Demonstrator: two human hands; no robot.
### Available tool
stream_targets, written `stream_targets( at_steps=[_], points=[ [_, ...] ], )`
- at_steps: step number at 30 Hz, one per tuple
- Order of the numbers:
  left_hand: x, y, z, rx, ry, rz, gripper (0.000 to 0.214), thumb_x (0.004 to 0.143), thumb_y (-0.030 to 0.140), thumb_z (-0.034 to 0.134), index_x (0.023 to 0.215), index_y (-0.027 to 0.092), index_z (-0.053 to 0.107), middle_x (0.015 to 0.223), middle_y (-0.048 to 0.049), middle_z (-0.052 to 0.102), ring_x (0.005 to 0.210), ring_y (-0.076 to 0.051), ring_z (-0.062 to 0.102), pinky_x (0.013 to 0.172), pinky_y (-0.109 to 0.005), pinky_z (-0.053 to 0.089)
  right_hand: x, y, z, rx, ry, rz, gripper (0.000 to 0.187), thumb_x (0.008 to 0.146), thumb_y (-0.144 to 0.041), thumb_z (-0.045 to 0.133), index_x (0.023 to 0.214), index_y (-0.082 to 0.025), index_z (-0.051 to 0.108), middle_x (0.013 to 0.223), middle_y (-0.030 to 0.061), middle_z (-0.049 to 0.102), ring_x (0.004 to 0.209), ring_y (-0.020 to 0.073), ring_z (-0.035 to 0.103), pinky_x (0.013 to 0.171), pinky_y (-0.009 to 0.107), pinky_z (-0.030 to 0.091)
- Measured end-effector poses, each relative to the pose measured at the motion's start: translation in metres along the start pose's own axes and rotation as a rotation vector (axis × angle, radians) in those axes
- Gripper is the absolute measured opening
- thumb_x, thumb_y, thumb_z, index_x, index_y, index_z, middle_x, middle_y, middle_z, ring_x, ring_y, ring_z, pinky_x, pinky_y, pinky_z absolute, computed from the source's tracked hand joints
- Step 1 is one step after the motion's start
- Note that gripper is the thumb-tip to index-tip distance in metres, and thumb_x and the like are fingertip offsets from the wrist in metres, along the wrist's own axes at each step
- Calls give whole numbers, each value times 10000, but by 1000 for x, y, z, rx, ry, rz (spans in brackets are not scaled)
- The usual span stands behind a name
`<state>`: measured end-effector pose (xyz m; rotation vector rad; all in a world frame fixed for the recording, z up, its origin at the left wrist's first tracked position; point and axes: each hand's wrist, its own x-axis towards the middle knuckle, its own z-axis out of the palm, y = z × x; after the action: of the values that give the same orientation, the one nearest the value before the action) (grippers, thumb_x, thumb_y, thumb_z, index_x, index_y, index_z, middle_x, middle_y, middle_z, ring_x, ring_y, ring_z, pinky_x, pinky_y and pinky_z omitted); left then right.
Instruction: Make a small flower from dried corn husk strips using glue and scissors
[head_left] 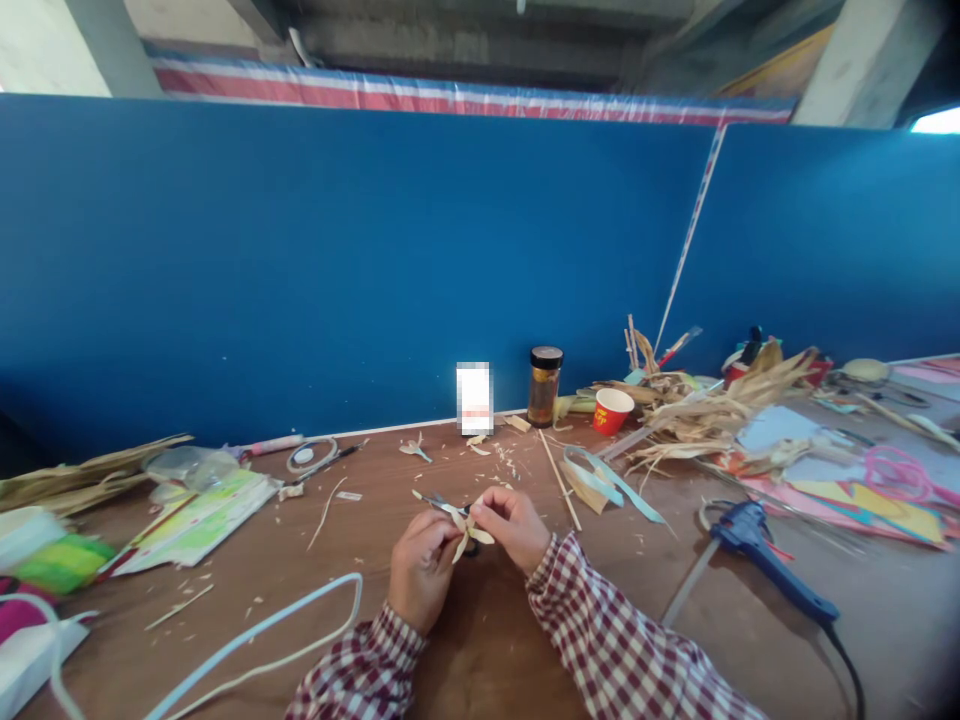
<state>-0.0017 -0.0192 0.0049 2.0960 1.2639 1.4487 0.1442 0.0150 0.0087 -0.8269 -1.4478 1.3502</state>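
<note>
My left hand and my right hand meet over the middle of the brown table. Both are closed in a pinch on a small pale straw piece with leaf-like strips sticking out. Thin metal scissors or tweezers lie just beyond my fingers, touching or near the piece. Both sleeves are red-and-white check.
A blue glue gun lies to the right with its cord. A red paper cup, a dark jar and a heap of dried husks stand by the blue partition. Coloured papers and a pale strip loop lie left.
</note>
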Motion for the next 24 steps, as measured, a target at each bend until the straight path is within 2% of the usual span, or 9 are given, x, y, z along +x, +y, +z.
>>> stream_targets(
  at_steps=[6,10,15,19,24],
  points=[
    [-1,-1,1,-54,20,-27,126,752,228,528,651,176,581,701,-39,564,673,-150,529,612,-256,427,2,7,4,50,12,75,325,729,-448,536,616,-144,510,478,-53,431,419,53,359,417,178,288],
    [0,-5,1,-74,104,-99,139,740,251,536,640,169,585,673,-33,553,649,-149,517,581,-247,418,1,9,6,136,57,86,400,743,-535,457,680,-146,525,541,-30,474,434,59,400,410,176,313],
    [2,-3,0,-63,119,-138,163,724,274,548,609,168,594,625,-15,539,609,-137,501,557,-232,401,-4,1,10,88,3,-22,279,674,-398,620,686,-149,494,543,-49,458,463,50,381,439,171,291],
    [2,0,0,-44,121,-149,165,729,262,543,603,168,591,632,-14,545,619,-134,506,575,-227,397,-5,-4,12,20,61,-12,242,725,-361,566,650,-144,490,501,-55,433,443,47,341,422,173,255],
    [2,-3,2,-42,124,-164,175,725,279,550,595,167,584,644,-18,557,635,-139,519,597,-235,406,-3,1,11,2,61,15,234,738,-360,543,661,-143,505,518,-43,475,442,49,371,423,172,283]
  ],
)
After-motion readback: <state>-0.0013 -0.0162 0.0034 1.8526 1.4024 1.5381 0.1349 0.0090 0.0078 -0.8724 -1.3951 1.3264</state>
